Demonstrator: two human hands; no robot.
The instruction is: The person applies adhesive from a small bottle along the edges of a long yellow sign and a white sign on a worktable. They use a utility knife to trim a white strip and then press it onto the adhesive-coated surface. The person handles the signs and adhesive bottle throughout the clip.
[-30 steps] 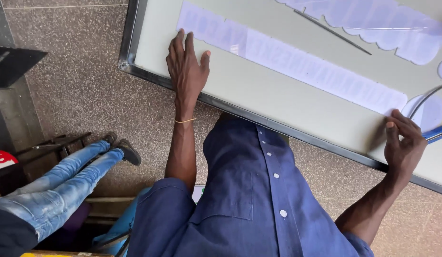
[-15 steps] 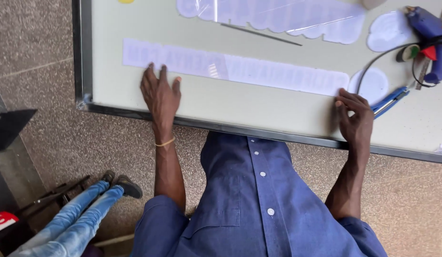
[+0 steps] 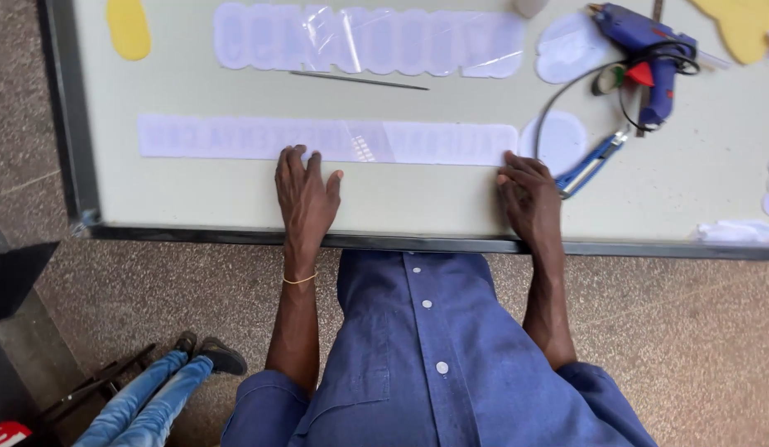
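Observation:
A long pale lilac strip point(image 3: 235, 137) with faint lettering lies flat across a large pale board point(image 3: 418, 199). My left hand point(image 3: 306, 199) rests palm down on the board, fingers spread, fingertips touching the strip's lower edge near its middle. My right hand point(image 3: 529, 199) presses on the board at the strip's right end, fingers on its corner. Neither hand grips anything. A second, wider lilac cutout point(image 3: 368, 37) covered with clear film lies farther back.
A blue glue gun point(image 3: 649, 58) with a dark cord lies at the back right, a blue utility knife point(image 3: 591, 163) just right of my right hand. A thin metal rod point(image 3: 360, 80), yellow shapes point(image 3: 129, 27) and lilac ovals lie about. Another person's legs in jeans point(image 3: 144, 397) are at lower left.
The view has swung so the board lies level. My left hand moved up to the strip's lower edge; my right hand shifted left onto the strip's right end.

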